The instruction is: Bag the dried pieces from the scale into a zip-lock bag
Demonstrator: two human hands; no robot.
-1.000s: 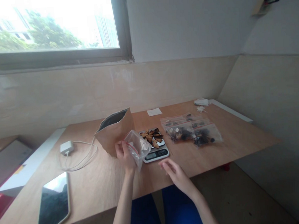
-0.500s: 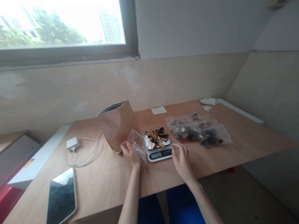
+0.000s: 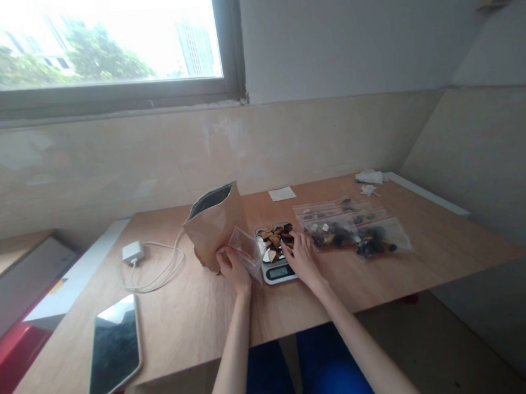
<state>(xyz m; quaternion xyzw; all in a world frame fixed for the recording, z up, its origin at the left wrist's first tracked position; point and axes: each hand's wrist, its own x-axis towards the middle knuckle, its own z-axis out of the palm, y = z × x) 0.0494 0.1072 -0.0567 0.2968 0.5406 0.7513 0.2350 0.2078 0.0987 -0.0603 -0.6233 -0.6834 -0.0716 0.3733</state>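
My left hand (image 3: 234, 270) is closed on a clear zip-lock bag (image 3: 244, 245) with a red seal line, held up in front of a brown paper pouch (image 3: 215, 226). The pouch stands with its top open. To the right, a white digital kitchen scale (image 3: 280, 273) carries a heap of brown dried slices (image 3: 273, 239). Over the right side of that heap reaches my right hand (image 3: 303, 259), fingers apart, the fingertips at the slices. Part of the scale's button panel is hidden by this hand.
Several filled zip-lock bags (image 3: 336, 231) lie right of the scale. A tablet (image 3: 114, 349) rests at the table's front left, near a white charger (image 3: 132, 252) and its looped cable. A white paper (image 3: 282, 194) and crumpled white items (image 3: 369, 177) are toward the back.
My right hand has moved from beside the scale up and left, onto the dried slices. My left hand still holds the bag. The view has shifted slightly.
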